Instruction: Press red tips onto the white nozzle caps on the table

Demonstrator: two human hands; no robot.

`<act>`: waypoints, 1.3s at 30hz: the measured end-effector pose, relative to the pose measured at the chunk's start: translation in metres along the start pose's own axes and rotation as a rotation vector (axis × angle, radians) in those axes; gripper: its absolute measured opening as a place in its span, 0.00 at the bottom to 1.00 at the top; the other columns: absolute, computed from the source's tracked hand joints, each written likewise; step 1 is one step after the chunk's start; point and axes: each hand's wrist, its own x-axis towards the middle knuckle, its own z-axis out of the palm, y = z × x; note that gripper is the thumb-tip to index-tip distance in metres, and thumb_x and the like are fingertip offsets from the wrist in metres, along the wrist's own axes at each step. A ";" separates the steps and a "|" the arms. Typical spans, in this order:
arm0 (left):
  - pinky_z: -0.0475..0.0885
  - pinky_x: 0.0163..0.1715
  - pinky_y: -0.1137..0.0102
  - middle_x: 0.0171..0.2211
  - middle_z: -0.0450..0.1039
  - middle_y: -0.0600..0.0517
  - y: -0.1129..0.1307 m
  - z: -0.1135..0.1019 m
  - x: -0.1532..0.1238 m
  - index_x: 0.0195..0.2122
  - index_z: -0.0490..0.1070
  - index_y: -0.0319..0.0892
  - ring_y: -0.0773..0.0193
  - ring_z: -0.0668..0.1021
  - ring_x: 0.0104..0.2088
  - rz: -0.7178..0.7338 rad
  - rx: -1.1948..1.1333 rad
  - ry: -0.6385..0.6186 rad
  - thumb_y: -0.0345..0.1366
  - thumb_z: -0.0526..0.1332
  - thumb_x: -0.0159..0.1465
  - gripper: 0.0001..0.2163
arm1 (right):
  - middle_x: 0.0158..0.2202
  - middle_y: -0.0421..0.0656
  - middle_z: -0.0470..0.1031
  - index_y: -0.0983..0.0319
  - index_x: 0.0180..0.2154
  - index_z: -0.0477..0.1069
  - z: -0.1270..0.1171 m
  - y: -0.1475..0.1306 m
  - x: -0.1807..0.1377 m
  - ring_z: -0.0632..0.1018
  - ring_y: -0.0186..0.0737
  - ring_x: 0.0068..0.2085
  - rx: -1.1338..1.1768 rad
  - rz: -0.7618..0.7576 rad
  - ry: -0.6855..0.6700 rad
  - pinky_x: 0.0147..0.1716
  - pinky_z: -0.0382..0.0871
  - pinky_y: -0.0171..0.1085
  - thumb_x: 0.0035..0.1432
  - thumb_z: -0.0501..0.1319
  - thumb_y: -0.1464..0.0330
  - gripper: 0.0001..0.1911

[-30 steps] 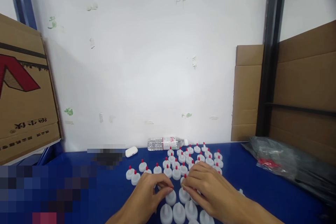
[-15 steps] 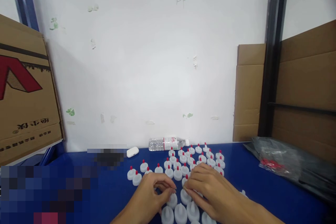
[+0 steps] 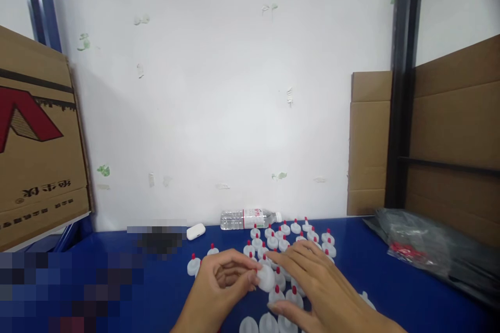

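Observation:
Several small white plastic caps with red tips [image 3: 273,242] stand in rows on the blue table [image 3: 164,291]. My left hand [image 3: 219,286] has lifted one white cap [image 3: 266,278] off the table and pinches it between thumb and fingertips. My right hand [image 3: 316,289] hovers just right of that cap, palm down, fingers stretched out over the other caps. More caps [image 3: 269,322] lie at the bottom edge, partly hidden under my hands.
A clear water bottle [image 3: 250,217] lies on its side by the white wall. A white earbud case [image 3: 196,231] sits left of it. Cardboard boxes [image 3: 39,140] stand left and right. A black plastic bag [image 3: 425,250] lies on the right.
My left hand picked one cap up from the table and raised it. My right hand let go, opened and slid slightly right. The view tilted a little.

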 end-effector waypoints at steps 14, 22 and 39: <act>0.74 0.38 0.70 0.38 0.82 0.49 -0.007 0.004 -0.010 0.44 0.81 0.45 0.59 0.81 0.37 0.348 0.620 0.012 0.39 0.59 0.74 0.10 | 0.41 0.45 0.83 0.60 0.53 0.74 0.002 -0.010 0.002 0.83 0.46 0.41 0.063 -0.019 0.095 0.44 0.77 0.41 0.72 0.59 0.58 0.16; 0.68 0.27 0.72 0.29 0.77 0.49 -0.016 0.003 -0.013 0.38 0.72 0.42 0.61 0.77 0.29 0.674 0.933 -0.061 0.36 0.44 0.79 0.19 | 0.37 0.49 0.83 0.64 0.50 0.74 0.006 -0.025 0.004 0.83 0.45 0.36 0.019 -0.048 0.256 0.41 0.77 0.41 0.77 0.50 0.59 0.19; 0.68 0.35 0.68 0.40 0.77 0.51 0.003 -0.014 -0.008 0.46 0.73 0.46 0.58 0.80 0.38 0.426 1.080 -0.072 0.32 0.50 0.78 0.12 | 0.41 0.47 0.81 0.62 0.63 0.65 0.004 -0.010 0.001 0.82 0.50 0.42 -0.041 0.079 -0.007 0.54 0.70 0.56 0.74 0.55 0.63 0.21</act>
